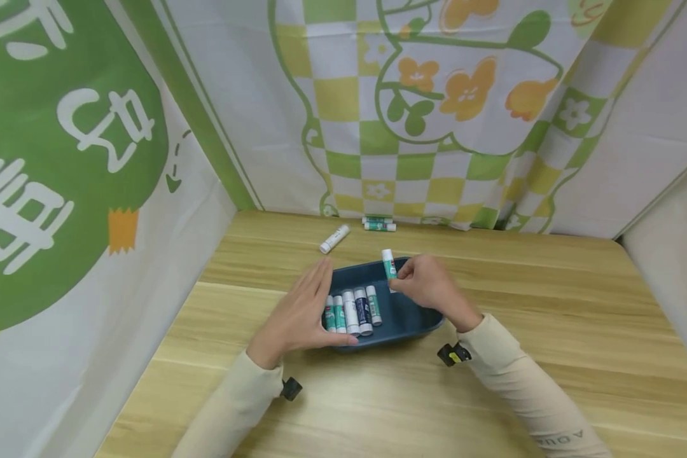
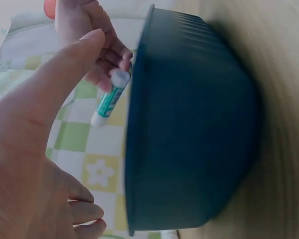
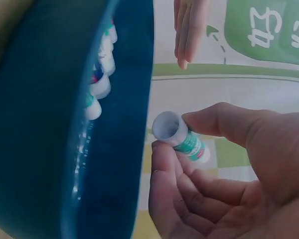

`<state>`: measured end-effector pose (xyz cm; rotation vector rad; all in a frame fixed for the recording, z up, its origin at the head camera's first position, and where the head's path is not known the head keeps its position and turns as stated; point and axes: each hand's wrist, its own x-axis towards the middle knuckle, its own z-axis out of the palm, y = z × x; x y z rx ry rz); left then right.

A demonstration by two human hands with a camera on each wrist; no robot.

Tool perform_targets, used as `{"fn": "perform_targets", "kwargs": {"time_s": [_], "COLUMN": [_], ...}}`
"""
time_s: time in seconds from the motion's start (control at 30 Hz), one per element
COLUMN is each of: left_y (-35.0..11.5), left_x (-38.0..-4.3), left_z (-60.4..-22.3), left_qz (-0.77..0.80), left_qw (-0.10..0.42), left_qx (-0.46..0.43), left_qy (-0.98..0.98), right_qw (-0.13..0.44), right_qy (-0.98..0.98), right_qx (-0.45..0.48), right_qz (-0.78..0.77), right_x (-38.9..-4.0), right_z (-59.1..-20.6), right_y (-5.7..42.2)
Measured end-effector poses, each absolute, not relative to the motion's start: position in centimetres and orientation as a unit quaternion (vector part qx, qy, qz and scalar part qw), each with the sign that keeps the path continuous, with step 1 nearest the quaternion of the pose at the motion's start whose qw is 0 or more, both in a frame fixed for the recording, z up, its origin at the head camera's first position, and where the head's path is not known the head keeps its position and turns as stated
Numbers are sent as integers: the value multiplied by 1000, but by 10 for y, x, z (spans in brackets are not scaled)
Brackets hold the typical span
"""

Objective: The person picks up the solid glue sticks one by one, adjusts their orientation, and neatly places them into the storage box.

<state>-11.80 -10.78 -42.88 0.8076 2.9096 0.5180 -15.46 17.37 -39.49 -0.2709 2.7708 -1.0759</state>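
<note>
Backdrop: pale fabric with green and yellow checks and orange flowers [image 1: 372, 127] hangs at the far side; a white sheet with a large green print [image 1: 51, 159] covers the left.
Desk: light wood-grain top [image 1: 549, 299], carrying everything.
Tray: a dark blue, rounded, rigid-looking plastic tray [image 1: 403, 316] sits mid-desk.
Row in the tray: five slim capped sticks at its left side; from the left, two green-and-white cylinders [image 1: 340, 315], a white cylinder [image 1: 351, 313], a navy-and-white cylinder [image 1: 363, 312] and a shorter green-and-white cylinder [image 1: 374, 305].
Lifted stick: a green-and-white plastic stick with a white cap [image 1: 389, 266], raised over the tray's far side, right of the row, cap end farther away.
Right hand: thumb and fingers [image 1: 426, 280] pinch that stick by its white, hollow-looking near end.
Left hand: spread around the tray's left end [image 1: 303, 312], thumb reaching along the near rim, gripping nothing; whether it touches the rim, I cannot tell.
Far desk: a loose white cylinder [image 1: 334, 239] lies left of two green-and-white sticks [image 1: 380, 227] near the fabric.
Handling: the lifted stick is probably light, stiff and hard to damage, though smooth and apt to roll; a pinch around its mid-barrel should be steadier than one at the end.
</note>
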Motion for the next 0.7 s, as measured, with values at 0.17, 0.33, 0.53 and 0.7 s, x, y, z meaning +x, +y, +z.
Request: {"fn": "perform_targets", "kwargs": {"time_s": [0.17,0.33,0.53,0.7], "left_y": [-111,-113,-115,-116], "left_x": [-115,-113,-113,-115], "left_z": [-438,-443,-445,-447], "left_qz": [180,178,185,183], "left_qw": [48,63,82,86], "left_qx": [257,247,240,241], "left_qy": [948,950,950,949], "right_qw": [108,149,169,182], "right_qy": [937,942,947,944], "right_qx": [-89,-54,-26,-15], "right_qz": [-321,-297,-272,-274], "right_x": [-150,-147,-150,-152], "right_z": [-406,-416,-431,-439], "right_y": [168,162,157,153]}}
